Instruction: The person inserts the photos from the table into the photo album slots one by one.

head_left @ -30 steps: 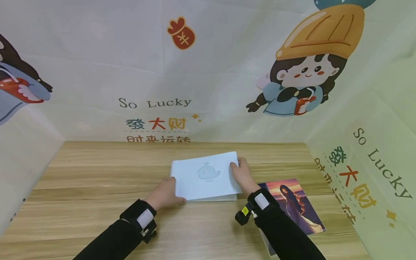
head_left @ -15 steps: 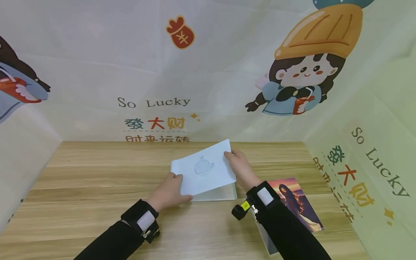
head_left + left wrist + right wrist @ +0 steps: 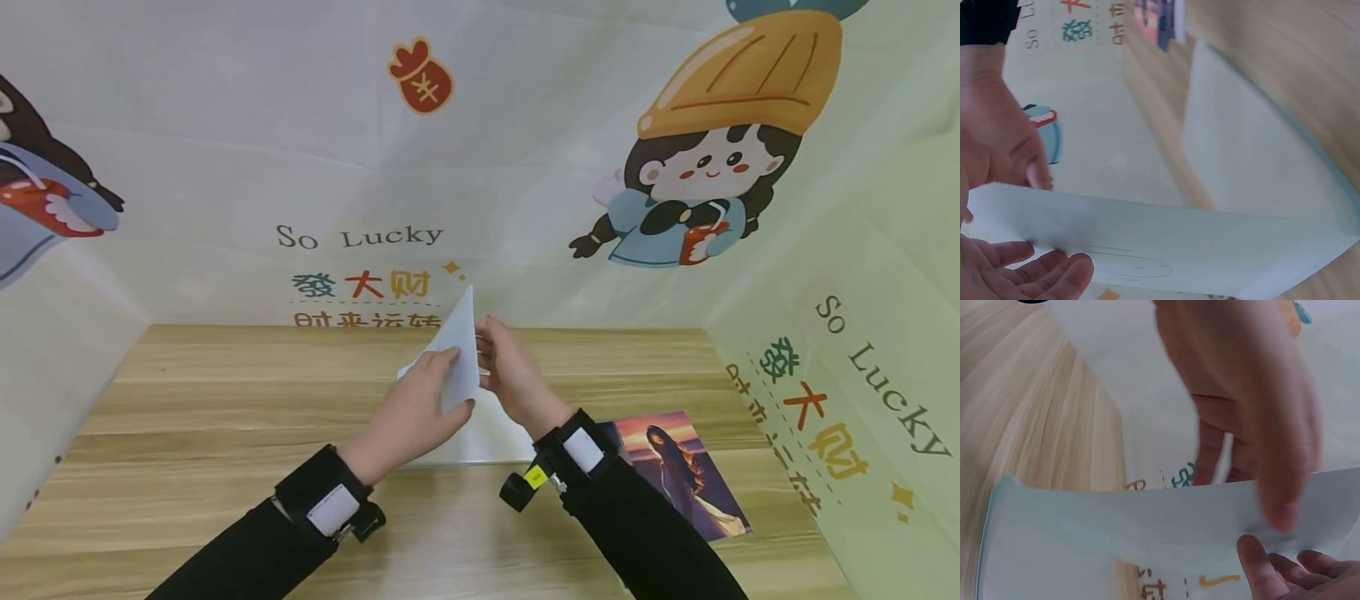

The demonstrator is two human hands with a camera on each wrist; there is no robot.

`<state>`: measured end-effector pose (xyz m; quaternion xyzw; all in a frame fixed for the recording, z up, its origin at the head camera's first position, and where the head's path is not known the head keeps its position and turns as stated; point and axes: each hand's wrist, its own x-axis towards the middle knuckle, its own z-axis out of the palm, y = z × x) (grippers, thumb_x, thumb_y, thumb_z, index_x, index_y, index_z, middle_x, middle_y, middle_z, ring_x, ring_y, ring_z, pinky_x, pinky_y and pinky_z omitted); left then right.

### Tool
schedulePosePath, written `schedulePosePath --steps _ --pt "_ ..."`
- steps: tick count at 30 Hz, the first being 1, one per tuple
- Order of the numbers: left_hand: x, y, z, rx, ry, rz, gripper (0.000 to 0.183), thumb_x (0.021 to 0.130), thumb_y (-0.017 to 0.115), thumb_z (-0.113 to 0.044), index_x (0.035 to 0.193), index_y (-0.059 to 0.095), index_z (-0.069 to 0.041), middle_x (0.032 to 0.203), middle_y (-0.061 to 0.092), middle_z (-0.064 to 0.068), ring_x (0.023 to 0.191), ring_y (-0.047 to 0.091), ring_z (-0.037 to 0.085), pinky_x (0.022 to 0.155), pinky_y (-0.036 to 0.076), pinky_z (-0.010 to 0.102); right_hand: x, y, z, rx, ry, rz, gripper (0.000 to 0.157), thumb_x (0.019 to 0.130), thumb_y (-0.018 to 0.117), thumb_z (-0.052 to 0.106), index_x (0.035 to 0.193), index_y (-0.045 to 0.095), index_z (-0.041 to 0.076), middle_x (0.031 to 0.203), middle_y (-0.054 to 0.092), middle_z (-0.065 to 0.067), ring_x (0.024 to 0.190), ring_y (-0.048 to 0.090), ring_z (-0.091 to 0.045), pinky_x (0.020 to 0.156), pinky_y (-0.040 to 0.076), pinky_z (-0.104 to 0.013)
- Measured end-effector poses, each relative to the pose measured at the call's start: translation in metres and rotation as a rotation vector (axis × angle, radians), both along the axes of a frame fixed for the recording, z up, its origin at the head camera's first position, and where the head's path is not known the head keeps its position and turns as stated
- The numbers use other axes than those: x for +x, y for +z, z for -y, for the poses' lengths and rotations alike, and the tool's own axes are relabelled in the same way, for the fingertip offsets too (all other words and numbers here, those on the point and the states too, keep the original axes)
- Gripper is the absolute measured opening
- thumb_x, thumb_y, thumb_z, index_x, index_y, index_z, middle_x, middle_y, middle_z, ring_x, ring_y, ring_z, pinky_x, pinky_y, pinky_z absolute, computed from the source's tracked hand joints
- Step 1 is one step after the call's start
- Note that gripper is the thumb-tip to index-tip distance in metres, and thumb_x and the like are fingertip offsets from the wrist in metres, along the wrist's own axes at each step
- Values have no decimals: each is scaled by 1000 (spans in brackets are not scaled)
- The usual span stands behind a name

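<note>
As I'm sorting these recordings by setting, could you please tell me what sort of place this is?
Probably a tabletop recording booth: a wood-grain table, a white backdrop printed with cartoons and "So Lucky" along its back and sides, and black wristbands bearing small devices on both wrists.

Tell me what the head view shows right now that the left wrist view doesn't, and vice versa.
Only the head view: the printed red money pouch and the printed girl's orange hat.

Only the left wrist view: thin curved drawn lines on the lifted page.

Both: that page, the white booklet, the left hand, the right hand, the wood-grain tabletop and the sunset picture, just a blurred corner in the wrist view.
</note>
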<state>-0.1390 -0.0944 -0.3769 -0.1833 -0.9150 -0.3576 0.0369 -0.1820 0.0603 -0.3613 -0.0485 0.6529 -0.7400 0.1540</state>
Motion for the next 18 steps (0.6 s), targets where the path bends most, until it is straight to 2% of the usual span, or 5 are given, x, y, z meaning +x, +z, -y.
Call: schedulePosePath --steps 3,5,10,14,18 --pt "2 14 3 27 21 -44 61 93 70 -6 145 47 17 137 58 34 118 63 46 96 56 59 3 1 12 1 13 -14 62 117 20 34 150 47 -11 143 56 -29 117 61 -26 85 51 -23" --pt "4 23 5 43 38 -49 62 94 68 -5 147 45 17 139 57 34 121 62 46 98 55 60 4 1 19 -3 23 -24 61 117 20 33 153 44 -11 148 53 -29 128 56 -33 93 51 -26" --pt "6 44 13 42 78 -34 63 95 63 -8 151 43 15 144 51 34 127 59 47 100 52 60 8 -3 37 -24 53 -91 57 117 21 27 157 37 -10 158 44 -28 146 42 -40 119 40 -48" --pt "5 59 23 -19 95 -59 52 97 58 -9 142 53 16 144 49 35 121 61 47 98 54 59 10 -10 53 -1 84 -169 55 116 24 24 158 37 -9 163 40 -26 152 37 -41 123 32 -55" --pt "2 70 36 -141 109 -103 41 96 57 -6 128 63 18 141 50 40 122 60 53 98 54 61 13 -18 67 31 101 -216 52 115 28 20 158 39 -8 164 39 -24 151 38 -40 120 37 -54"
